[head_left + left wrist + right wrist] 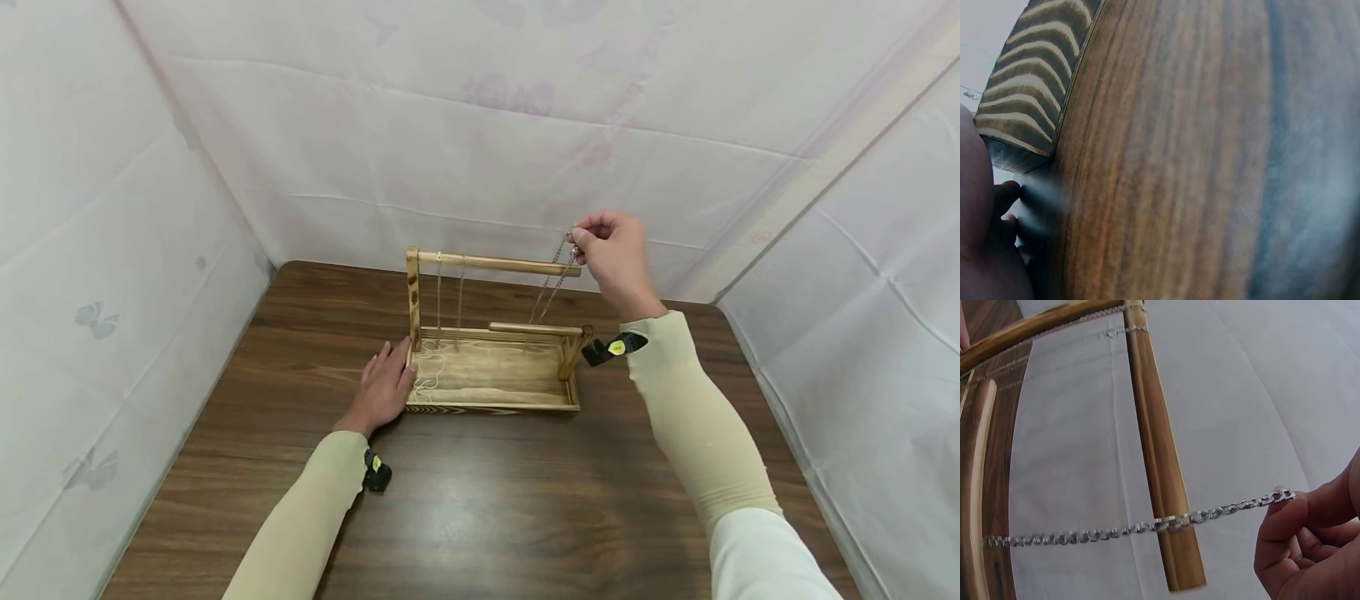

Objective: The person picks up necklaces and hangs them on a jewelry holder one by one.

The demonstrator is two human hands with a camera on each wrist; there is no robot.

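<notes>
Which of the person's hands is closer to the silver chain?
The right. The right hand pinches the end of the silver chain above the stand's top bar. The left hand rests on the table against the wooden stand's base, apart from that chain.

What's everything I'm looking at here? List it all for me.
Wooden stand: one, light brown, tray base with two rails, middle of the table.
Chunky chain: one, silver, draped over the top rail's right end.
Thin chains: two or so, pale, hanging near the left post.
Table: one, dark brown wood grain.
Cloth walls: white, all round.
Wrist cameras: two, black.
Left hand: resting against the stand's left end.
Right hand: pinching the chunky chain.
</notes>
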